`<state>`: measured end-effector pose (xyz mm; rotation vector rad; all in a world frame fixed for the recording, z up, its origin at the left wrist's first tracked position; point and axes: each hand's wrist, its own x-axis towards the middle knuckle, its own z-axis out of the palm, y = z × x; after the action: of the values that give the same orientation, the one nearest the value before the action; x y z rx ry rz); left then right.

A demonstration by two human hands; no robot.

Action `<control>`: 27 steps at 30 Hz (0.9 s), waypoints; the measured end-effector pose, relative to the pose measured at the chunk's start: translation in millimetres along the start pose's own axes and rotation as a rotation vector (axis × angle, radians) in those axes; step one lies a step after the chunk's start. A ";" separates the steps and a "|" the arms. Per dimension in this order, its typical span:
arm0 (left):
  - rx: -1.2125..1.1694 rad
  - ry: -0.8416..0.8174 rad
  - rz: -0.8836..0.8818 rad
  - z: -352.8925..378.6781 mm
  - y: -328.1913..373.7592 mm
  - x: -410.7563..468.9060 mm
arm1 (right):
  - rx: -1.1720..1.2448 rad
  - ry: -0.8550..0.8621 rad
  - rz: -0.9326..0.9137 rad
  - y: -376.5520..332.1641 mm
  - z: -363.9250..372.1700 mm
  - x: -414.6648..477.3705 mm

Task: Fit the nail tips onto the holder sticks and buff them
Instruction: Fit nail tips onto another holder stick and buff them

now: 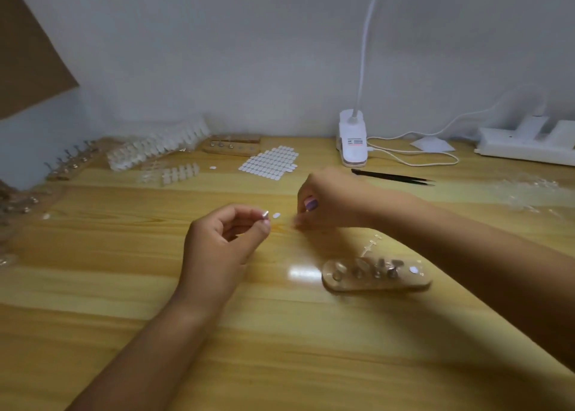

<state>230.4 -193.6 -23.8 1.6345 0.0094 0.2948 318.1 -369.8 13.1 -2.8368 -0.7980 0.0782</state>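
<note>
Head camera looks down at a wooden table (124, 286). Left hand (224, 233) pinches a small holder stick (265, 214) between thumb and finger. Its shiny top points toward the other hand, likely so something can be stuck on it. A tiny white sticky pad (276, 215) shows just beside that top; I cannot tell if it lies on the table. Right hand (326, 199) is near, fingers curled, but its tips are blurry, so I cannot tell if it holds anything.

Under the right arm, toward the right edge, sits a wooden stand (373, 284) with holes. A few more sticks (390, 270) stand in it, and some seem to carry clear nail tips (362, 265). I think it is kept close so each stick can go back quickly.

By the back edge lie a sheet of white pads (270, 163), strips of spare tips (155, 149) and black tweezers (392, 177).
</note>
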 end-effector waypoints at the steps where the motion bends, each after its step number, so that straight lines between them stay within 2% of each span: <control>1: 0.009 -0.014 0.013 1.2 1.2 -0.5 | -0.027 0.014 -0.003 -1.5 1.6 1.2; 4: 0.013 -0.039 0.025 5.6 4.8 -0.7 | -0.075 0.065 -0.028 -3.7 5.1 -1.0; 8: 0.049 -0.104 0.025 8.2 5.1 -5.9 | 0.079 0.111 -0.060 -4.4 6.0 -9.5; 10: 0.073 -0.119 0.029 7.8 4.7 -9.5 | 0.236 0.237 -0.100 -3.9 4.5 -21.5; 12: 0.082 -0.128 0.027 7.8 5.0 -12.0 | 0.278 0.407 -0.190 -6.4 3.0 -38.2; 16: 0.049 -0.176 0.014 13.3 10.6 -17.7 | 0.101 0.653 -0.332 -12.9 5.3 -66.0; 22: 0.013 -0.214 -0.011 16.6 18.1 -25.0 | -0.101 0.872 -0.430 -7.4 13.8 -81.8; 27: 0.034 -0.254 -0.024 19.6 18.5 -28.4 | -0.170 0.885 -0.473 -6.1 22.1 -86.3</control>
<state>203.7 -219.6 -11.9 1.6942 -0.1598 0.0676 239.0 -405.8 -7.5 -2.3126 -1.2035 -1.2423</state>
